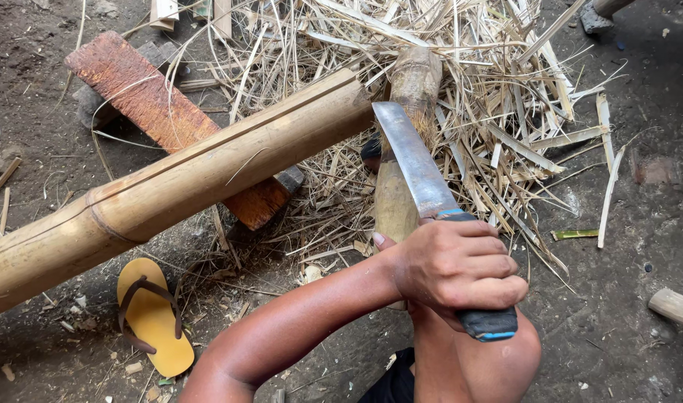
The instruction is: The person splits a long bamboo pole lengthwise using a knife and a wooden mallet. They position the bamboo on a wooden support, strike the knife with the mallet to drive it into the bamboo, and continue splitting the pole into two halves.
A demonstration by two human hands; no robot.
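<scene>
A knife (420,168) is held in the closed grip of the right hand (457,272), blade raised beside the split end of a bamboo pole (185,183) resting on a wooden block (151,104). Splitting appears underway; next, careful alignment with the crack. Left hand unseen.

- I see one hand (457,272) in the middle of the view, curled into a tight fist with the knuckles facing up.
- Its thumb sticks out to the left side.
- The bare forearm (296,321) comes up from the bottom left and bends at the wrist.
- I cannot tell if this is the left or right hand.
- A bare knee (498,358) sits just below the fist.
</scene>
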